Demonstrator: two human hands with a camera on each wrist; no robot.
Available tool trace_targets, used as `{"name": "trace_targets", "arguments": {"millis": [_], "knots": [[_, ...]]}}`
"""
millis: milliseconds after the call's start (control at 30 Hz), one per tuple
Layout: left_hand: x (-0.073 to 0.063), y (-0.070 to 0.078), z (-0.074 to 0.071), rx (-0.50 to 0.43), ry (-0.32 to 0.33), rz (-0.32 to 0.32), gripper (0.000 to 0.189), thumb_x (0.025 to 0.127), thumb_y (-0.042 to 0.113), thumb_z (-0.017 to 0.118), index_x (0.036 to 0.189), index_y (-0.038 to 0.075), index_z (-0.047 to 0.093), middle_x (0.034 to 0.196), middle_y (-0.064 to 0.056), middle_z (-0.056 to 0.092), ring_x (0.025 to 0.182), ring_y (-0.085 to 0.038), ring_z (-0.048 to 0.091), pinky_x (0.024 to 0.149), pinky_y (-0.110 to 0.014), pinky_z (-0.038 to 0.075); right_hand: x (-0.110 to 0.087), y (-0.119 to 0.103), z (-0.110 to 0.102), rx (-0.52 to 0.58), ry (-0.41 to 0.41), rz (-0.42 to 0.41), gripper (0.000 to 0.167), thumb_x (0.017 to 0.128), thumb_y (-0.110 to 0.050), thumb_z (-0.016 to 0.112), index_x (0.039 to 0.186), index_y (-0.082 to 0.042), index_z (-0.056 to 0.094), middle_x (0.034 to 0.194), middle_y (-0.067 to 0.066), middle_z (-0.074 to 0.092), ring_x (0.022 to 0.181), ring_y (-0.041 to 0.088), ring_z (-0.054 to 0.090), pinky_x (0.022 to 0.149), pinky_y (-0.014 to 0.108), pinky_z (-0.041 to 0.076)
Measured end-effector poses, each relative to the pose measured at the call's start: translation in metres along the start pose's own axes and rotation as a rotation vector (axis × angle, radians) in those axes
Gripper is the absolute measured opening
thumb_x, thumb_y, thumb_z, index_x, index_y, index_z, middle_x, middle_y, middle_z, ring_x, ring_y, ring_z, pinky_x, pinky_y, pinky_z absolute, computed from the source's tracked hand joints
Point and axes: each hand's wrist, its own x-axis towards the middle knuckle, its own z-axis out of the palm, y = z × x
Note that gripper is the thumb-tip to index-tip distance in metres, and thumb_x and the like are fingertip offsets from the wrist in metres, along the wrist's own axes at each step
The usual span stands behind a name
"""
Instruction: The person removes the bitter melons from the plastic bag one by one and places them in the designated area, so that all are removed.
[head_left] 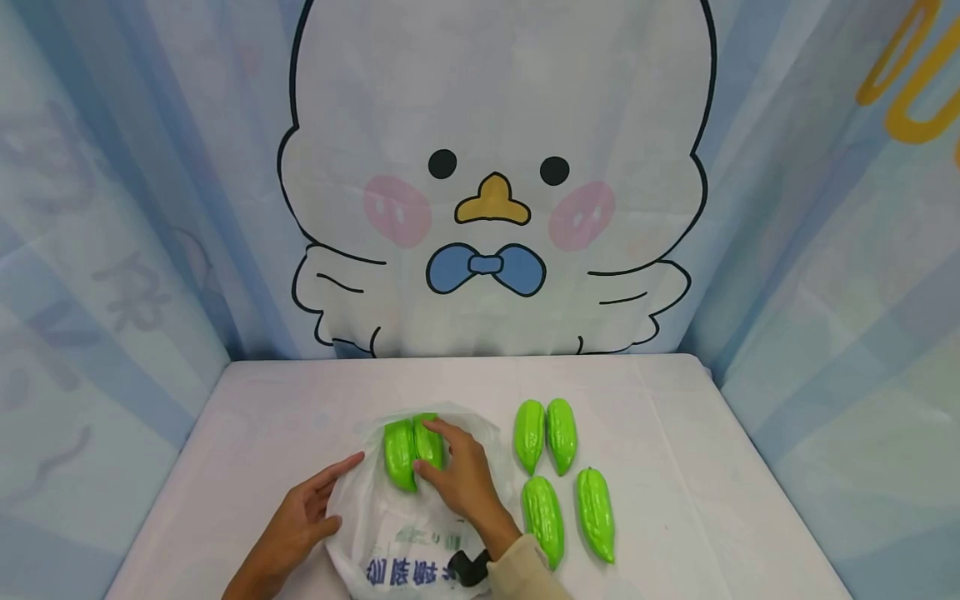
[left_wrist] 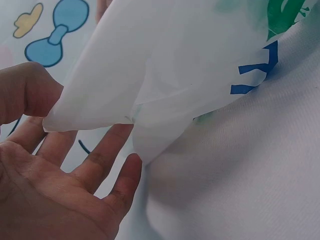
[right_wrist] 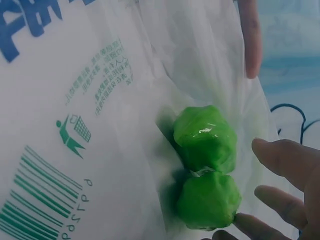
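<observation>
A white plastic bag (head_left: 397, 542) with blue and green print lies on the white table (head_left: 675, 400). Two green bitter gourds (head_left: 411, 454) lie side by side in the bag; the right wrist view shows their ends (right_wrist: 206, 170) through the film. My right hand (head_left: 429, 450) lies spread over them, fingertips (right_wrist: 272, 150) touching the gourds and the film, not curled round them. My left hand (head_left: 337, 492) rests at the bag's left edge with straight fingers. In the left wrist view the bag's edge (left_wrist: 90, 110) hangs over its open palm (left_wrist: 75, 125).
Several more green bitter gourds lie on the table right of the bag: a pair (head_left: 545, 433) behind, two others (head_left: 543, 518) (head_left: 596, 513) in front. A cartoon bird backdrop (head_left: 487, 192) closes off the back, and cloth walls stand on both sides.
</observation>
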Motion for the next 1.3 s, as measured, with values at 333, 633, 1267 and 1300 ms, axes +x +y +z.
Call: {"name": "trace_targets", "arguments": {"millis": [333, 633, 1267, 1300], "knots": [[0.000, -0.001, 0.000, -0.012, -0.003, -0.006, 0.090, 0.079, -0.012, 0.065, 0.163, 0.014, 0.043, 0.174, -0.004, 0.032, 0.160, -0.037, 0.032, 0.117, -0.031, 0.049, 0.005, 0.007, 0.004, -0.050, 0.047, 0.037, 0.062, 0.088, -0.013, 0.084, 0.147, -0.012, 0.063, 0.156, 0.014, 0.058, 0.141, 0.039, 0.057, 0.118, 0.059, 0.047], [-0.001, -0.001, -0.002, 0.012, -0.009, 0.010, 0.089, 0.081, -0.009, 0.067, 0.164, 0.013, 0.041, 0.175, -0.006, 0.031, 0.161, -0.037, 0.031, 0.118, -0.031, 0.047, -0.004, 0.009, 0.003, -0.030, 0.064, 0.046, 0.062, 0.088, -0.007, 0.083, 0.147, -0.013, 0.064, 0.154, 0.012, 0.060, 0.133, 0.032, 0.065, 0.104, 0.048, 0.059], [0.000, -0.001, -0.001, 0.009, 0.014, -0.004, 0.089, 0.079, -0.007, 0.070, 0.161, 0.019, 0.046, 0.173, 0.001, 0.033, 0.160, -0.035, 0.032, 0.119, -0.032, 0.045, -0.033, -0.005, -0.022, 0.130, 0.041, 0.044, 0.062, 0.090, -0.008, 0.082, 0.149, -0.017, 0.063, 0.160, 0.013, 0.054, 0.136, 0.034, 0.063, 0.097, 0.035, 0.063], [0.000, -0.001, -0.001, 0.011, 0.013, -0.002, 0.089, 0.079, -0.007, 0.070, 0.161, 0.019, 0.046, 0.174, 0.001, 0.033, 0.160, -0.035, 0.032, 0.119, -0.032, 0.045, -0.034, -0.006, -0.023, 0.136, 0.043, 0.043, 0.062, 0.090, -0.008, 0.082, 0.149, -0.017, 0.063, 0.160, 0.013, 0.054, 0.136, 0.033, 0.063, 0.097, 0.035, 0.063]]}}
